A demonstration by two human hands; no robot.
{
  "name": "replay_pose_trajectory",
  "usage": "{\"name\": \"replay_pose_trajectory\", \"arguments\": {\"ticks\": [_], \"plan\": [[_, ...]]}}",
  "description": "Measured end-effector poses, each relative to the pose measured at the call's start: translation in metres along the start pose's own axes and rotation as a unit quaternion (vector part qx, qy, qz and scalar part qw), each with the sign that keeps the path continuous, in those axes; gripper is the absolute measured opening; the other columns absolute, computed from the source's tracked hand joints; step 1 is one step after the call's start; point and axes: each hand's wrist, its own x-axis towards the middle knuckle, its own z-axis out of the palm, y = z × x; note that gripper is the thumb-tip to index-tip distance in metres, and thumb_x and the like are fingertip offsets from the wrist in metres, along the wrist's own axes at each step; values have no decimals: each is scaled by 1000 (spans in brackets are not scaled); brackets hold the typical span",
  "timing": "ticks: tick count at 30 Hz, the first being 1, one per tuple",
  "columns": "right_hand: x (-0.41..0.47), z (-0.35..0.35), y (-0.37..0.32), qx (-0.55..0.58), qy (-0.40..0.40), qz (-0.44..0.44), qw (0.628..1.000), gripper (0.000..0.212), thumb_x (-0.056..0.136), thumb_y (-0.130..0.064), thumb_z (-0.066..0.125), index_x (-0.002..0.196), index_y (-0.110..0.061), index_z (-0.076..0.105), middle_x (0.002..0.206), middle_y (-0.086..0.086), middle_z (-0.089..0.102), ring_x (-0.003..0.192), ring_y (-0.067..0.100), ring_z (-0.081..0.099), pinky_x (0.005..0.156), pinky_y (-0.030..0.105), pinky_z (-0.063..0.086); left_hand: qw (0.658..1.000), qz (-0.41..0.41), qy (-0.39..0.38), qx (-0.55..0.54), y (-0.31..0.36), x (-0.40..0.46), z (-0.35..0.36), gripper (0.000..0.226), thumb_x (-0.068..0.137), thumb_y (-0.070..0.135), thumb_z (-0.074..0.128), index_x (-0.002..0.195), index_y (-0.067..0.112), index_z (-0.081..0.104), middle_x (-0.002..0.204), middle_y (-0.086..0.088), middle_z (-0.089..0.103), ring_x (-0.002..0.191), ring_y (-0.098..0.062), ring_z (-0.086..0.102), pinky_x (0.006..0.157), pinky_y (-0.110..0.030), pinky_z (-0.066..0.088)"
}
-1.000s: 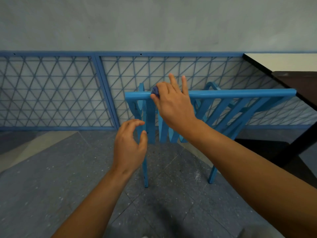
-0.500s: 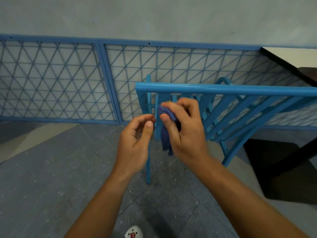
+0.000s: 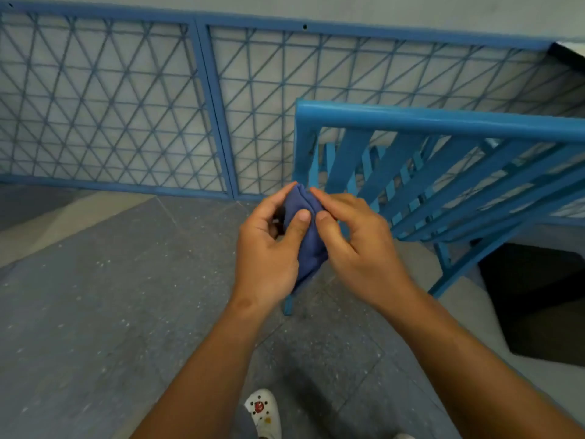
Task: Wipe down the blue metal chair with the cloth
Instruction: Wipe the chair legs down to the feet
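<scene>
At frame centre we pinch the soft, bunched dark blue cloth [image 3: 305, 236] between our left hand [image 3: 269, 248] and right hand [image 3: 357, 245], which hide much of it. Behind, at right, the blue painted metal chair with flat slats [image 3: 411, 122] runs off the frame edge. A white perforated clog [image 3: 264, 413] is cut off at bottom.

No text, label, brand, number or sign can be read anywhere in this view. The white shoe [image 3: 263, 412] at the bottom edge carries small coloured charms, one red, but they are too small and blurred to make out any lettering on them
</scene>
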Motion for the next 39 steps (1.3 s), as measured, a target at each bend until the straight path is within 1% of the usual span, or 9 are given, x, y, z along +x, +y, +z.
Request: {"name": "replay_pose_trajectory", "arguments": {"ticks": [3, 8, 10, 13, 18, 25, 30, 33, 39], "plan": [[11, -22, -1, -134, 91, -136, 977, 24, 99, -19, 64, 118, -12, 75, 113, 5, 69, 104, 23, 62, 90, 40, 50, 997, 59, 25, 45, 2, 10, -3, 36, 95, 11, 68, 129, 22, 62, 117, 8, 71, 108, -4, 67, 87, -20, 55], [53, -69, -14, -295, 198, -291, 888, 20, 101, -25, 65, 106, -10, 78, 111, 13, 69, 101, 38, 62, 85, 46, 44, 982, 131, 75, 110, 12, 40, -7, 35, 89, 17, 76, 122, 24, 67, 109, 10, 70, 98, 3, 65, 77, -10, 50], [76, -82, -12, -338, 175, -277, 882, 28, 103, -33, 62, 117, -13, 74, 114, 13, 68, 104, 39, 61, 89, 47, 43, 978, 142, 93, 121, 12, 49, -6, 33, 85, 20, 80, 116, 25, 69, 106, 6, 71, 95, 0, 65, 76, -12, 51], [90, -82, -5, -296, 132, -254, 911, 33, 104, -40, 57, 119, -15, 75, 102, 10, 69, 92, 35, 63, 80, 49, 49, 971, 157, 115, 139, 11, 58, -1, 26, 80, 27, 84, 102, 18, 74, 99, 0, 72, 91, -11, 67, 73, -22, 55], [87, -71, -1, -240, 172, -224, 929, 29, 102, -38, 61, 117, -18, 76, 99, 7, 70, 89, 31, 64, 76, 50, 51, 959, 195, 153, 138, 15, 61, 9, 20, 80, 28, 84, 88, 17, 70, 90, 5, 69, 85, -10, 65, 73, -23, 52], [86, -69, -4, -222, 186, -205, 935, 31, 100, -44, 61, 115, -22, 77, 97, 2, 70, 91, 26, 64, 79, 47, 50, 974, 101, 148, 136, -15, 66, 18, 17, 80, 21, 84, 85, 12, 70, 83, 1, 70, 75, -3, 61, 69, -28, 53], [85, -69, -4, -215, 191, -199, 937, 29, 99, -41, 63, 114, -21, 77, 95, 3, 70, 89, 25, 64, 77, 47, 51, 955, 215, 178, 101, 29, 55, 19, 17, 82, 25, 83, 87, 17, 68, 90, 3, 71, 86, -12, 68, 76, -26, 54], [85, -68, -5, -211, 187, -191, 940, 29, 99, -41, 63, 115, -22, 77, 95, 3, 69, 89, 24, 64, 77, 48, 51, 949, 239, 190, 75, 39, 57, 23, 19, 84, 22, 82, 85, 21, 63, 84, 7, 66, 81, -4, 63, 73, -18, 50], [85, -69, -8, -204, 183, -176, 945, 32, 98, -45, 63, 116, -23, 77, 96, 2, 67, 90, 21, 63, 77, 46, 51, 975, 110, 144, 126, -9, 64, 20, 19, 84, 25, 82, 81, 19, 64, 76, 8, 64, 70, 0, 56, 65, -22, 46]]}}
